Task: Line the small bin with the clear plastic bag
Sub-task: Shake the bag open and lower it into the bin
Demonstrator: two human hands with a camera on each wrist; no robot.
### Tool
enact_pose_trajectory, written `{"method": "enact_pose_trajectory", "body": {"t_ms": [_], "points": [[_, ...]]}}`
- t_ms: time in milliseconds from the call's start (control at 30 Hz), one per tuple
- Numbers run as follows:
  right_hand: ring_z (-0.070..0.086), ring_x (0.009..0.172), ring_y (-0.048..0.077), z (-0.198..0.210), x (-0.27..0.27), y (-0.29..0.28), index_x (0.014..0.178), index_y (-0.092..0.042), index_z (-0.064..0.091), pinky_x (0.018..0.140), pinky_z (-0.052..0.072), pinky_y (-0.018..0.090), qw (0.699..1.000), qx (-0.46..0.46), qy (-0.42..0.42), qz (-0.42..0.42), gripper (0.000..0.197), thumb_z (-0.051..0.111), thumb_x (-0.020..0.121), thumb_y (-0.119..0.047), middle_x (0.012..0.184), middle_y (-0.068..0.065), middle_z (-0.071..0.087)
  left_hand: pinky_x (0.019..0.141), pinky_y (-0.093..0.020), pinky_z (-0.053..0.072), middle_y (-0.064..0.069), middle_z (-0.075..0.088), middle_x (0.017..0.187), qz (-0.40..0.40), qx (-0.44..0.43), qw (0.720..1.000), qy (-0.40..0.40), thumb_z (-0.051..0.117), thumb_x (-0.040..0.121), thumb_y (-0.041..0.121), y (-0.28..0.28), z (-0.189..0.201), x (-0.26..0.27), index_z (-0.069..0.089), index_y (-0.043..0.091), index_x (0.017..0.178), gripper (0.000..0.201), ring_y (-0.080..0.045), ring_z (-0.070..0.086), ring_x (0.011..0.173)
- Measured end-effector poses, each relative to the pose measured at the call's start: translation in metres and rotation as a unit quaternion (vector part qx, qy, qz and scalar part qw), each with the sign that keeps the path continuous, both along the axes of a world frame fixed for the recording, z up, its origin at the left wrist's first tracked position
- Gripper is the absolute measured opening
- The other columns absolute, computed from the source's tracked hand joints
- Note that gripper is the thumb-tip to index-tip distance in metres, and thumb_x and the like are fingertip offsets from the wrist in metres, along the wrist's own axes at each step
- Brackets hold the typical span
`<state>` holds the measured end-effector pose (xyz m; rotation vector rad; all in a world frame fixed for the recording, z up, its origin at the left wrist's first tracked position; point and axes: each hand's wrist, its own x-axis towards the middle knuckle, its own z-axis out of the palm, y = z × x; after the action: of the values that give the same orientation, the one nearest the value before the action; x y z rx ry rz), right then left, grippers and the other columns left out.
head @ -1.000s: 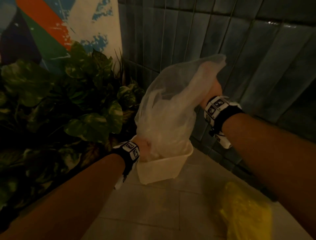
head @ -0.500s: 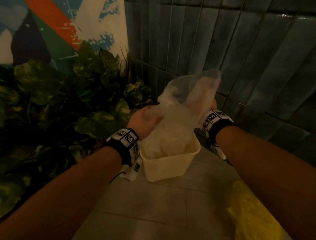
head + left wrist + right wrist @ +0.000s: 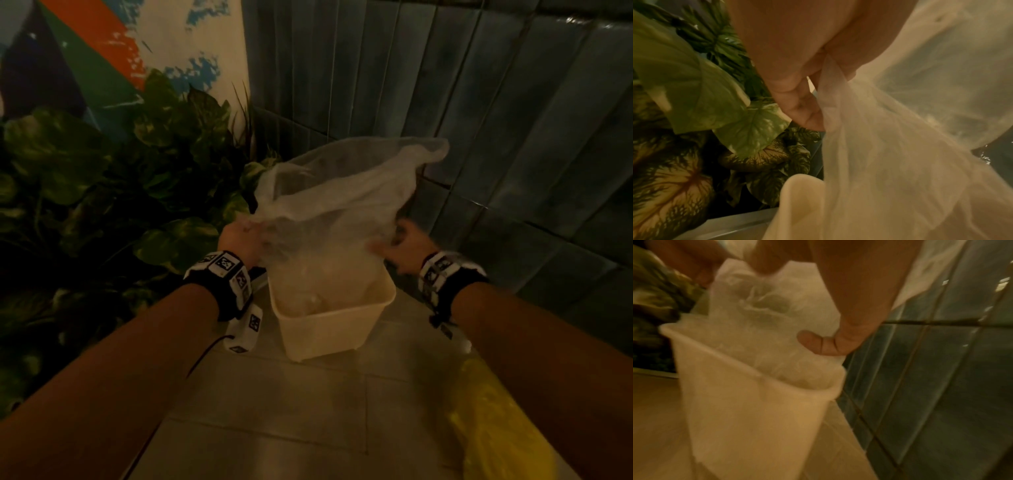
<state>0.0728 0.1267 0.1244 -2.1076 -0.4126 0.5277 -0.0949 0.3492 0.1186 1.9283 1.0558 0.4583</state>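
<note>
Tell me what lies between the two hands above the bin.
The clear plastic bag, held by the left hand and the right hand, spans the gap, its lower part inside the small bin. The head view shows this.

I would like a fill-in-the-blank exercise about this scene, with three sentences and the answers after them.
1. The bottom of the clear plastic bag sits inside the small cream ____.
2. The left hand and the right hand both grip the ____.
3. The big-leaved ____ stands on the left side of the small bin.

Missing words: bin; bag; plant
</note>
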Motion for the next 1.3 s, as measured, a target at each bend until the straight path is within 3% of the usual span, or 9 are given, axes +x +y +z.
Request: {"method": "enact_pose_trajectory", "body": {"t_ms": [100,200,300,567,733,867,1033,1133,1300], "points": [[0.053,0.117,0.021,-0.02,-0.021,0.014,0.143,-0.017,0.032,0.074,0.051,0.015,0.993,-0.063,-0.009,0.095,0.098,0.087,0.062,-0.029,0.138,0.003,0.049,0.09,-0.048,0.054,-0.022,0.069,0.105,0.007,-0.015,0.999,-0.04,0.054,0.09,0.022,0.004,-0.004,0.002,0.065,0.001,0.104,0.027,-0.038,0.065,0.1],[0.055,0.117,0.027,-0.025,-0.025,0.029,0.13,-0.012,0.051,0.092,0.045,0.027,0.988,-0.093,-0.105,0.064,0.06,0.076,0.076,-0.018,0.129,0.009,0.058,0.09,-0.049,0.055,-0.014,0.07,0.103,0.002,-0.041,0.998,-0.052,0.05,0.092,0.026,0.01,-0.008,0.002,0.068,0.013,0.098,0.023,-0.033,0.067,0.097],[0.061,0.105,0.029,-0.031,-0.016,0.033,0.107,-0.009,0.066,0.082,0.047,0.027,0.962,-0.189,-0.187,0.06,0.024,0.059,0.087,-0.021,0.113,0.012,0.066,0.09,-0.046,0.055,-0.011,0.069,0.103,0.019,-0.032,0.997,-0.064,0.042,0.094,0.023,0.014,-0.001,-0.003,0.067,0.015,0.101,0.027,-0.031,0.065,0.097],[0.057,0.115,0.028,-0.052,-0.01,0.033,0.119,-0.014,0.06,0.092,0.047,0.032,0.91,-0.353,-0.144,0.163,0.062,0.076,0.07,-0.048,0.127,0.009,0.058,0.083,-0.031,0.044,-0.004,0.063,0.109,-0.081,0.024,0.996,-0.018,0.051,0.095,0.037,0.005,0.0,0.002,0.063,0.015,0.116,0.033,-0.019,0.057,0.095],[0.042,0.131,0.03,-0.034,0.002,0.022,0.144,-0.025,0.03,0.11,0.036,0.044,0.984,-0.136,-0.09,0.068,0.091,0.07,0.071,-0.059,0.146,0.005,0.04,0.095,-0.042,0.051,-0.005,0.064,0.11,-0.111,0.003,0.994,0.021,0.062,0.089,0.028,-0.006,-0.019,0.003,0.061,0.017,0.118,0.032,-0.027,0.06,0.107],[0.04,0.132,0.034,-0.021,0.015,0.014,0.138,-0.053,-0.011,0.103,0.038,0.058,0.985,0.089,-0.009,-0.147,0.142,0.081,0.031,-0.07,0.152,0.006,0.027,0.082,-0.04,0.057,0.005,0.061,0.094,-0.125,-0.024,0.992,-0.021,0.058,0.091,0.032,-0.012,-0.02,-0.004,0.059,0.022,0.115,0.026,-0.02,0.062,0.089],[0.024,0.14,0.027,0.001,0.016,0.021,0.141,-0.056,0.002,0.112,0.028,0.041,0.981,0.059,-0.176,-0.062,0.109,0.081,0.068,-0.037,0.156,0.013,0.015,0.079,-0.032,0.059,0.011,0.066,0.103,-0.166,-0.026,0.985,-0.028,0.065,0.083,0.049,-0.01,-0.027,-0.01,0.061,0.028,0.12,0.042,-0.009,0.065,0.092],[0.033,0.138,0.032,0.002,0.024,0.027,0.103,-0.074,0.042,0.114,0.031,0.035,0.963,-0.049,-0.264,0.036,0.051,0.071,0.079,-0.039,0.147,0.016,0.039,0.099,-0.041,0.05,0.012,0.061,0.124,-0.198,-0.013,0.98,-0.012,0.078,0.058,0.062,-0.006,-0.04,-0.006,0.049,0.035,0.131,0.082,-0.011,0.06,0.113],[0.045,0.127,0.028,0.036,0.042,0.035,0.119,-0.001,0.061,0.094,0.028,0.007,0.943,-0.012,-0.333,-0.025,0.028,0.051,0.093,-0.007,0.132,0.018,0.052,0.112,-0.052,0.032,0.006,0.029,0.153,-0.185,0.087,0.96,0.193,0.063,0.025,0.092,-0.009,-0.068,0.008,0.006,0.046,0.145,0.14,-0.03,0.032,0.14]]}}
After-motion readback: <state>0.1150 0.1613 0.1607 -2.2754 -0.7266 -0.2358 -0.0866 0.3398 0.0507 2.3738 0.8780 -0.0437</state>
